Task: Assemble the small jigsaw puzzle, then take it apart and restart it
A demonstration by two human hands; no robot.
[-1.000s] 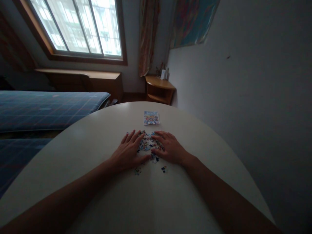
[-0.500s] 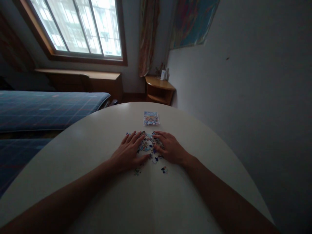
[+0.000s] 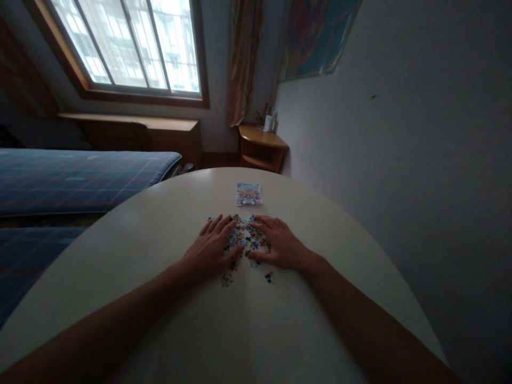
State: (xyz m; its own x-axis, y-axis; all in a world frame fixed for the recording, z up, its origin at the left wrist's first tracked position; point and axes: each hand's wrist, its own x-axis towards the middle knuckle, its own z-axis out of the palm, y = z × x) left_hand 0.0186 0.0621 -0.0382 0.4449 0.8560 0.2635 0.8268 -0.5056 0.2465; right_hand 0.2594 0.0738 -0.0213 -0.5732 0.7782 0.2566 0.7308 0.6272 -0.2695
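Observation:
A pile of small jigsaw puzzle pieces (image 3: 242, 234) in blue, white and brown lies on the white table (image 3: 160, 320). My left hand (image 3: 212, 242) rests along the pile's left side, fingers spread, thumb at its near edge. On the right side, my right hand (image 3: 280, 242) curves around the pieces with its thumb apart from the fingers. Both palms hide some pieces. A few loose pieces (image 3: 269, 277) lie nearer to me by the right wrist, and a small cluster (image 3: 226, 280) sits below the left thumb. Beyond the pile lies a printed picture sheet (image 3: 248, 194).
A bed with a blue plaid mattress (image 3: 80, 178) stands left of the table. Past the table's far edge is a wooden corner stand (image 3: 263, 137) with small items on it. A bare wall (image 3: 400, 160) runs along the right.
My right thumb has moved down and away from its fingers, uncovering more pieces. The left thumb has drawn slightly up and left against the pile.

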